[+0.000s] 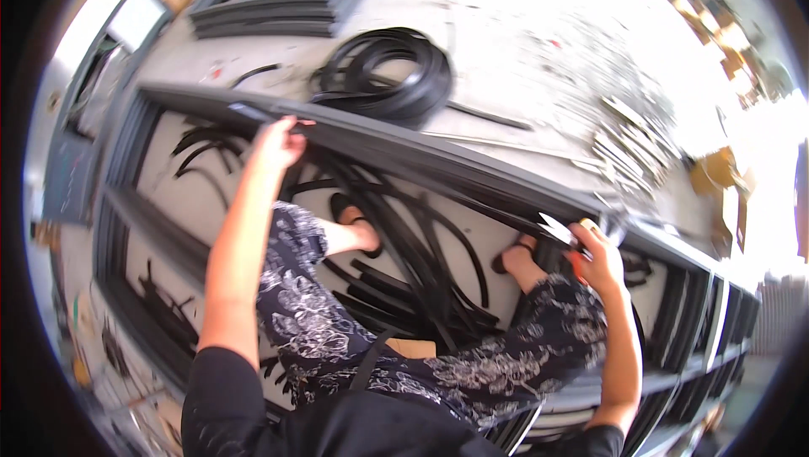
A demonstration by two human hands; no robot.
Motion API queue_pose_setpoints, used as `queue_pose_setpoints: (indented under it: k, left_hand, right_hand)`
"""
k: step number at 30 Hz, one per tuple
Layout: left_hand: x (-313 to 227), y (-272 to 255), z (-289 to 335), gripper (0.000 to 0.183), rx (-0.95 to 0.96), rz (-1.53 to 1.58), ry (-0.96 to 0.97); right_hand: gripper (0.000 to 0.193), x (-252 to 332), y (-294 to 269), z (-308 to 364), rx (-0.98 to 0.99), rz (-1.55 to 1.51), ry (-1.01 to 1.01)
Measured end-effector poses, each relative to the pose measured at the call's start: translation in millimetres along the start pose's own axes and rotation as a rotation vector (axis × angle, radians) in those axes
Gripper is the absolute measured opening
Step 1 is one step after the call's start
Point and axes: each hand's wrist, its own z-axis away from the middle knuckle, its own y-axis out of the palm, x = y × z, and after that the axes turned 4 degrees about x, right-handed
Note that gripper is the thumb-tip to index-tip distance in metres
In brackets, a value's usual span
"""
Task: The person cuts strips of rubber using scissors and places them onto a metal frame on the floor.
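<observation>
On the floor in front of me lies a long dark metal frame rail [438, 158], running from upper left to lower right across the view, with my legs set inside the frame opening. My left hand [276, 144] is closed over the top edge of the rail near its left end, fingers curled on it. My right hand [597, 256] sits at the rail further right, clenched around a small tool with a pale pointed blade [556, 228] and what looks like an orange grip; I cannot tell exactly what kind it is. Loose black rubber strip [421, 246] trails in tangled loops under the rail and around my sandalled feet, and a neat coil of the same strip [396, 74] rests on the floor beyond. I judge the rail stiff and fairly heavy, best held from above along its edge, while the strip looks soft, floppy and springy, likely to kink, so I would pinch it close to where it meets the rail.
</observation>
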Motion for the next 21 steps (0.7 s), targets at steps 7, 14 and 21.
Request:
queue_pose_setpoints:
  k: [7,14,21]
  left_hand:
    - [76.0,6.5,-79.5,0.006,-0.350,-0.051,-0.185]
    - [74.6,7.0,-85.5,0.009,-0.428,-0.054,-0.228]
    - [67.3,15.4,-96.0,0.031,-0.279,-0.008,-0.181]
  right_hand:
    - [0.053,-83.4,-0.8,19.3,0.002,-0.039,0.262]
    - [0.056,-102.9,17.0,-13.2,0.014,-0.027,0.262]
    - [0.054,-102.8,14.4,-27.1,0.071,-0.016,0.316]
